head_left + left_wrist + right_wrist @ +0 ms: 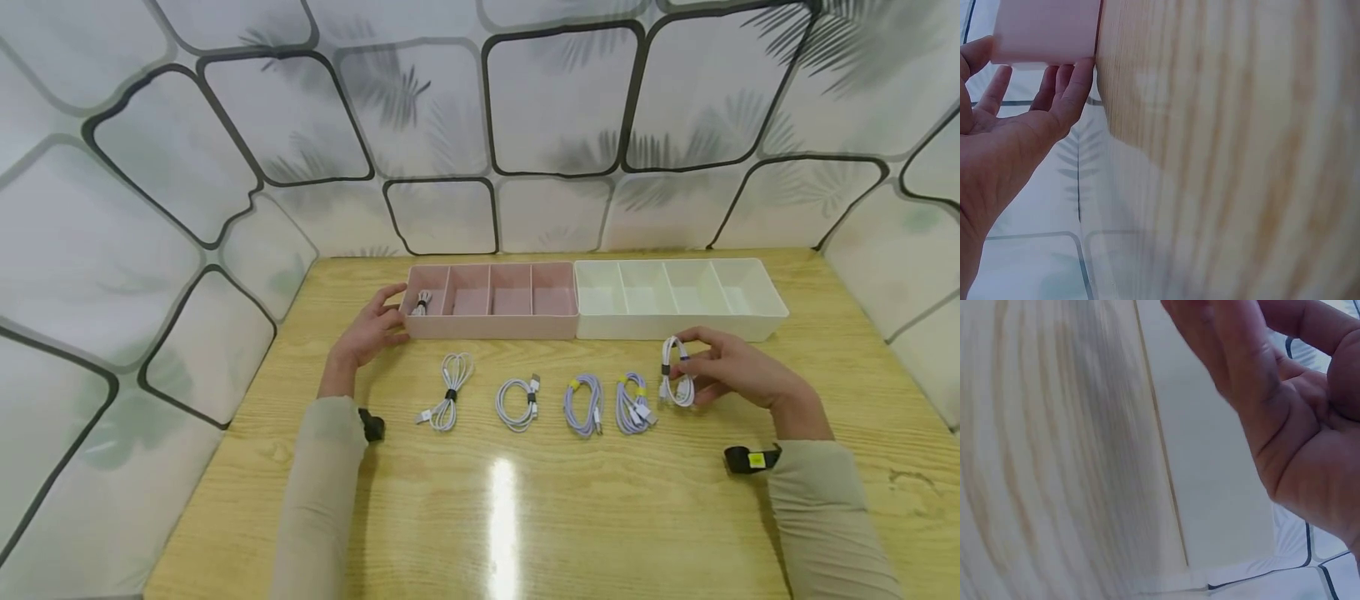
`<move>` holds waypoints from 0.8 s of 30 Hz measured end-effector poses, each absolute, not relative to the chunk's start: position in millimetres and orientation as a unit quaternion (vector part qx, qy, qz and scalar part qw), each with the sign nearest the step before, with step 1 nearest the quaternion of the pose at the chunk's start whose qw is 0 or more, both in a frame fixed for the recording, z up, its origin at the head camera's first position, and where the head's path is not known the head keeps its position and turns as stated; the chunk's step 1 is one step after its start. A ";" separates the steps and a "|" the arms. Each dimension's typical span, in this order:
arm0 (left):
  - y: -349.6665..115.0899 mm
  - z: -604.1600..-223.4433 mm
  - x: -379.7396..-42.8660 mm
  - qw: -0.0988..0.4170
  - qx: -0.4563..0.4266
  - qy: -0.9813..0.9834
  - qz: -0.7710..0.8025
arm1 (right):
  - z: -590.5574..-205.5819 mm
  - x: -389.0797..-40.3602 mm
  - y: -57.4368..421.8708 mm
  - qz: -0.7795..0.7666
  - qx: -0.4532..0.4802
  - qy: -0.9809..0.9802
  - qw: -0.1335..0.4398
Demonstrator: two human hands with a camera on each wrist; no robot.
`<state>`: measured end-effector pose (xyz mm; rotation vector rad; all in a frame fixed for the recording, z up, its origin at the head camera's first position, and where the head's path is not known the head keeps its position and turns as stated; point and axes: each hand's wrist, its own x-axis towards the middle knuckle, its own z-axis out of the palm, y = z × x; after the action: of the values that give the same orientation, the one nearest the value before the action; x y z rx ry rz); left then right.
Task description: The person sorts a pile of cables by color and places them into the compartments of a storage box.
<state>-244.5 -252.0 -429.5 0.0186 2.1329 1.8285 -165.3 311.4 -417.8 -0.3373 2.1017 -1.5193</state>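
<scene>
My right hand (738, 371) pinches a coiled white cable (681, 392) with a dark tie, held up in front of the white divided box (675, 327). That cable is out of sight in the right wrist view, where the hand (1297, 419) is beside the box's wall (1216, 462). At the far left, my left hand (369, 327) touches the end of the pink divided box (487, 327), fingers spread along its side. Its fingertips meet the pink wall (1047, 31) in the left wrist view. A small bundled cable (422, 302) lies in the pink box's leftmost compartment.
On the wooden table (420, 517) in front of the boxes lie two coiled white cables (448, 392) (517, 406) with dark ties. Two pale purple cables (581, 406) (634, 406) with yellow ties lie right of them. Patterned cloth (555, 100) stands behind the table and at its sides.
</scene>
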 end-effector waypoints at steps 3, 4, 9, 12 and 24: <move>-252.0 -429.3 -244.6 0.167 0.007 0.748 0.643 | -419.0 -165.8 309.4 -0.579 -0.136 0.760 0.260; -251.9 -429.3 -244.7 0.167 0.007 0.748 0.643 | -419.2 -165.9 308.5 -0.585 -0.140 0.755 0.260; -251.6 -428.8 -245.0 0.167 0.006 0.747 0.644 | -417.1 -165.9 303.7 -0.619 -0.161 0.721 0.267; -251.7 -428.2 -244.7 0.167 0.007 0.746 0.644 | -415.3 -165.2 300.0 -0.648 -0.174 0.689 0.273; -251.3 -429.1 -244.3 0.164 0.005 0.740 0.652 | -419.0 -165.6 281.0 -0.695 -0.162 0.652 0.257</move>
<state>-244.3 -251.3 -429.1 0.0130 2.1098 1.8577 -165.6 281.0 -419.0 -0.4396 1.7691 -1.8856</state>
